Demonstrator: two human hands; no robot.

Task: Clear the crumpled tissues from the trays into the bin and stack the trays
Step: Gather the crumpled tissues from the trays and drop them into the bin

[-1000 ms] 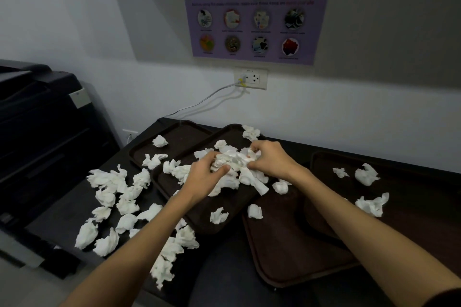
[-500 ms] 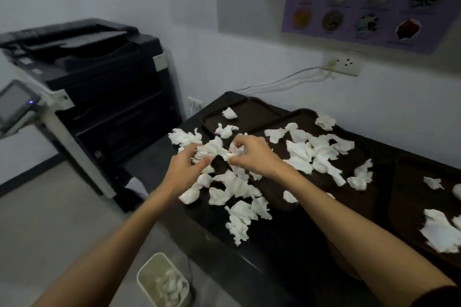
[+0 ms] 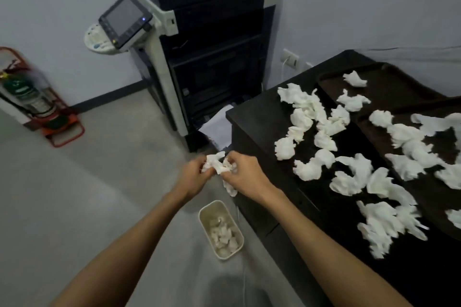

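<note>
— Where are the hands?

— Both are at the centre of the frame, off the left edge of the black table (image 3: 254, 117) and above the floor. The left hand (image 3: 193, 177) and the right hand (image 3: 243, 173) meet around one wad of tissues (image 3: 216, 166), each with its fingers curled into it. A tail of paper hangs below the right hand.

— And the bin?

— The bin (image 3: 214, 202) stands on the floor, below the hands in the frame and close to the table's side. It is a pale, rounded box. Crumpled tissues in the bin (image 3: 223, 234) cover its bottom.

— What about the table?

— Many loose tissues (image 3: 306, 169) lie scattered on the right of the frame, some on the bare tabletop and some on the trays. One dark tray (image 3: 389, 82) at the upper right holds two or three pieces. A second tray (image 3: 381, 142) just below it, running off the right edge, holds a larger cluster. Whether the two trays overlap I cannot tell.

— Anything else around?

— A large copier (image 3: 214, 32) stands at the top centre with its touch panel jutting left. A fire extinguisher (image 3: 30, 97) on a red stand leans by the wall at the left edge.
</note>
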